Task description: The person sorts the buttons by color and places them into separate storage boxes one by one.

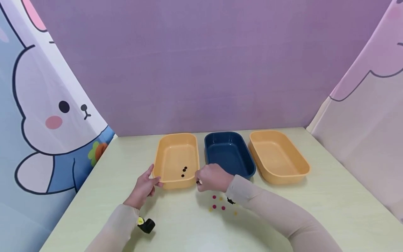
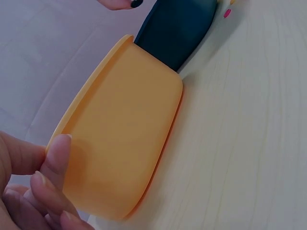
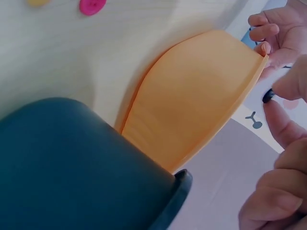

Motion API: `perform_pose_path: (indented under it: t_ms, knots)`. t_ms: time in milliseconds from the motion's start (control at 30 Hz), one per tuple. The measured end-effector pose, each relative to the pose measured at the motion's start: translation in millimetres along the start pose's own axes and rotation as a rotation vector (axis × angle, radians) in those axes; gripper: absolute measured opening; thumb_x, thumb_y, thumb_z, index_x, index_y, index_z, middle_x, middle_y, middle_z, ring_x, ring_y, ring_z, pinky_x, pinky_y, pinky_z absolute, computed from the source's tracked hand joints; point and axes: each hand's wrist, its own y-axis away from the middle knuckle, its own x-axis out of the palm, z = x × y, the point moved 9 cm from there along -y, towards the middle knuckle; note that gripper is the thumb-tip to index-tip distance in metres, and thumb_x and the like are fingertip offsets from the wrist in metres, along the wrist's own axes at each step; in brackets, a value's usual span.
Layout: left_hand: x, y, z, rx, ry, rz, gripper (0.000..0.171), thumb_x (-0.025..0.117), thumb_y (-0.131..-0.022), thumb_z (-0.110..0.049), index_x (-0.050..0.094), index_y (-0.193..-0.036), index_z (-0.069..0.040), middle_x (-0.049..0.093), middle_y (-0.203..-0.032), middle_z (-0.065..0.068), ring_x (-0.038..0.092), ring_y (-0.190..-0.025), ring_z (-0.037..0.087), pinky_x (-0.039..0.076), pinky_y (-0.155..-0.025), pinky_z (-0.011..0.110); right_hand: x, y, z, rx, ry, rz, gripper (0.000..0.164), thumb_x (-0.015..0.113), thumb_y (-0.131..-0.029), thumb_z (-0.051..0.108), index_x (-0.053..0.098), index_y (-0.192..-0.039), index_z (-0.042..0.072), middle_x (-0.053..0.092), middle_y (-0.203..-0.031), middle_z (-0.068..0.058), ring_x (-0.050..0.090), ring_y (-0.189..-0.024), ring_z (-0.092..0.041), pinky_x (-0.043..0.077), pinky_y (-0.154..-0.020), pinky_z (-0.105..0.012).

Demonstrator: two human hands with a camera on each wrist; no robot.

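My left hand (image 1: 144, 187) pinches the near left corner of the left yellow tray (image 1: 177, 184) at its rim, thumb and fingers on either side of the wall. Inside that tray lie several small black buttons (image 1: 184, 170). Just past the tray's near right corner, my right hand (image 1: 215, 177) holds one black button (image 3: 268, 96) between thumb and index finger, above rim height. The other fingers of that hand are curled in. Below the right forearm, pink buttons (image 1: 214, 207) and yellow buttons (image 1: 235, 213) lie scattered on the table.
A dark blue tray (image 1: 225, 155) stands right of the left tray, partly covered by my right hand. Farther right is a second yellow tray (image 1: 277, 155). A purple backdrop (image 1: 204, 70) rises behind the table (image 1: 176, 224), with patterned curtains at both sides.
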Motion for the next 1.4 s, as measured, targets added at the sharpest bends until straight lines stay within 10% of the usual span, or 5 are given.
perform_pose_path:
  t_ms: [833, 1400]
  knots:
    - [-2.7, 0.2, -0.9, 0.014, 0.015, 0.003, 0.07, 0.051, -0.097, -0.007, 0.011, -0.154, -0.01, 0.064, -0.064, -0.005, 0.035, -0.043, 0.008, 0.031, -0.043, 0.02, -27, -4, 8, -0.14, 0.06, -0.317, 0.011, 0.073, -0.08, 0.019, 0.074, -0.087, 0.011, 0.069, -0.067, 0.003, 0.055, -0.048, -0.003, 0.033, -0.046, -0.005]
    - [-4.8, 1.8, 0.7, -0.005, 0.013, 0.008, 0.069, 0.051, -0.098, -0.01, 0.012, -0.155, -0.013, 0.065, -0.065, -0.005, 0.035, -0.045, 0.009, 0.031, -0.045, 0.021, -31, -9, 7, -0.11, 0.096, -0.357, 0.01, 0.073, -0.08, 0.021, 0.075, -0.087, 0.013, 0.067, -0.064, 0.004, 0.052, -0.046, -0.003, 0.034, -0.045, -0.008]
